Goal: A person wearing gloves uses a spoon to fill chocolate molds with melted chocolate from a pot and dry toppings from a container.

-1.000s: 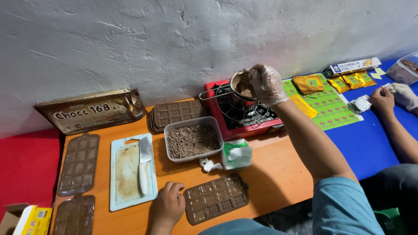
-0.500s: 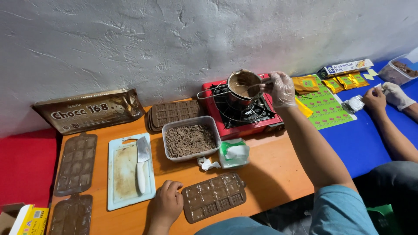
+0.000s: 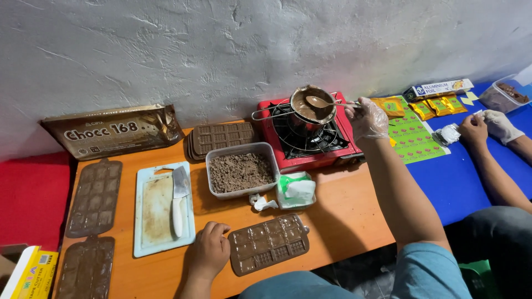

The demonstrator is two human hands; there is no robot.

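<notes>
My right hand [image 3: 367, 117], in a thin clear glove, holds a metal spoon [image 3: 327, 103] whose bowl lies in the melted chocolate of a small metal pot [image 3: 310, 109]. The pot sits on a red single-burner stove [image 3: 310, 138]. My bare left hand [image 3: 209, 249] rests on the orange table [image 3: 343, 216], fingers curled, touching the left end of a brown chocolate mould [image 3: 269, 243] filled with chocolate.
A tub of chopped chocolate [image 3: 240, 169], a cutting board [image 3: 160, 210] with a knife [image 3: 178, 199], a tissue pack [image 3: 296, 189], more moulds [image 3: 95, 197] and a large chocolate packet [image 3: 113, 129] lie around. At right, another person's hands [image 3: 487, 126] work over a blue surface with yellow packets [image 3: 438, 105].
My right hand has drawn back from above the pot to its right side, and the spoon now rests in the chocolate. My left hand stays by the mould.
</notes>
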